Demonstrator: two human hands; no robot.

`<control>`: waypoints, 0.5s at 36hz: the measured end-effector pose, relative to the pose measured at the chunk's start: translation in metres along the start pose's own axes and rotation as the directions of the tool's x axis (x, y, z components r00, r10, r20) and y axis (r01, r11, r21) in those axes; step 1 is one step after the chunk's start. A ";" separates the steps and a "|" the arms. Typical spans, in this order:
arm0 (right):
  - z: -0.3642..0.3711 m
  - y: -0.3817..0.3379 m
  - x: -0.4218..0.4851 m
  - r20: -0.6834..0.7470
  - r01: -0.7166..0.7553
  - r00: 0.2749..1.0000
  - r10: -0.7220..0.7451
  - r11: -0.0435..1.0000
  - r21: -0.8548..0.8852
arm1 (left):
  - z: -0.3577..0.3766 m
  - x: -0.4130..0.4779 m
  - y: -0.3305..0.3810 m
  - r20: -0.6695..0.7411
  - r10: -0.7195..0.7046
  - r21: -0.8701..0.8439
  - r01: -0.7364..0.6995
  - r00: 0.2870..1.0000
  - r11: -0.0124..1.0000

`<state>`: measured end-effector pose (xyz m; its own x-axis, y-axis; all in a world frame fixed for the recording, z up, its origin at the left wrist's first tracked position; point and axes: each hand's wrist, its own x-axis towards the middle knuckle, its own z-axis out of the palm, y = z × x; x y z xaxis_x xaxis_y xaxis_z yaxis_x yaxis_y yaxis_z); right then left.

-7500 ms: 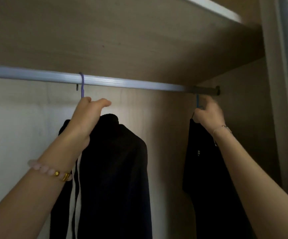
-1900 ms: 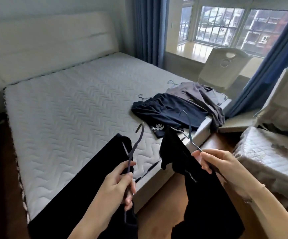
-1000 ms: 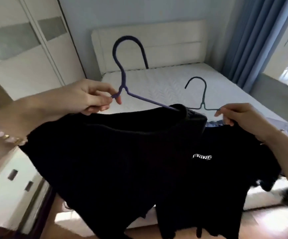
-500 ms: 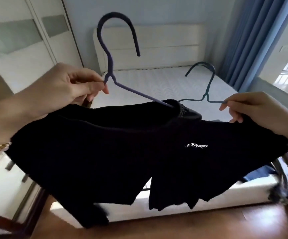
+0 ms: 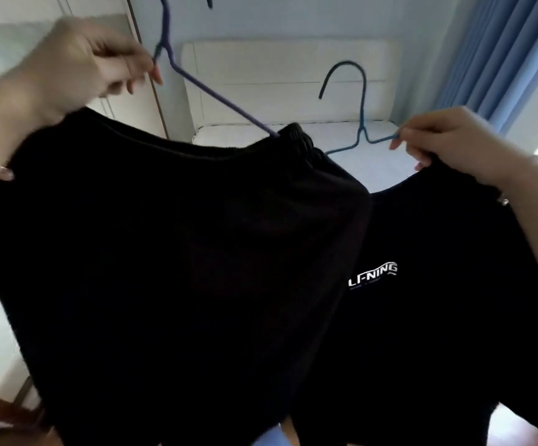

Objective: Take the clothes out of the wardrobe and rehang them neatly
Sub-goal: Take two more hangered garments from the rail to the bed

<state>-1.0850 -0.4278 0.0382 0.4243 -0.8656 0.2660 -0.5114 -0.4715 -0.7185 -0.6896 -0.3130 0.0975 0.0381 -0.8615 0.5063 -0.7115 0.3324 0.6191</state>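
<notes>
My left hand (image 5: pixel 81 62) pinches a purple hanger (image 5: pixel 197 82) near its neck, high at the upper left; its hook runs out of the top of the frame. A black ribbed garment (image 5: pixel 164 268) hangs from it and fills the left and middle of the view. My right hand (image 5: pixel 454 146) pinches the arm of a blue hanger (image 5: pixel 358 117) at the right. A black T-shirt (image 5: pixel 438 317) with white LI-NING lettering hangs from that one, partly behind the ribbed garment.
A bed with a white headboard (image 5: pixel 293 82) and pale mattress (image 5: pixel 374 165) lies straight ahead behind the clothes. White wardrobe doors (image 5: pixel 0 333) stand at the left. Blue curtains (image 5: pixel 502 49) hang at the right. Wood floor shows at the bottom edge.
Both hands have lifted the hangers higher and closer to the camera. The purple hanger's hook has gone out of the top of the frame. The garments now cover most of the view.
</notes>
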 end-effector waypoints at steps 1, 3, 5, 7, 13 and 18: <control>0.010 0.012 0.017 0.021 -0.023 1.000 0.023 1.000 -0.019 | 0.008 0.009 -0.021 0.012 -0.014 0.003 0.014 1.000 1.000; 0.031 0.039 0.053 0.073 -0.067 0.995 0.070 0.997 -0.046 | 0.032 0.027 -0.063 0.042 -0.054 -0.022 0.055 0.998 0.998; 0.058 0.068 0.089 0.108 -0.117 0.987 0.120 0.992 -0.038 | 0.058 0.045 -0.117 0.079 -0.101 -0.020 0.103 0.992 0.994; 0.087 0.099 0.127 0.131 -0.161 0.977 0.166 0.986 -0.052 | 0.086 0.063 -0.172 0.084 -0.166 -0.001 0.166 0.983 0.986; 0.170 0.204 0.232 0.173 -0.266 0.943 0.284 0.957 -0.118 | 0.169 0.105 -0.338 0.156 -0.402 0.092 0.392 0.902 0.915; 0.233 0.291 0.303 0.108 -0.402 0.903 0.417 0.906 -0.137 | 0.231 0.128 -0.450 0.225 -0.554 0.166 0.529 0.801 0.832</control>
<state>-0.9309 -0.7873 -0.2401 0.2510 -0.9594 -0.1289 -0.7355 -0.1025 -0.6697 -0.5267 -0.6613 -0.2548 0.2669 -0.9610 -0.0723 -0.6887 -0.2427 0.6833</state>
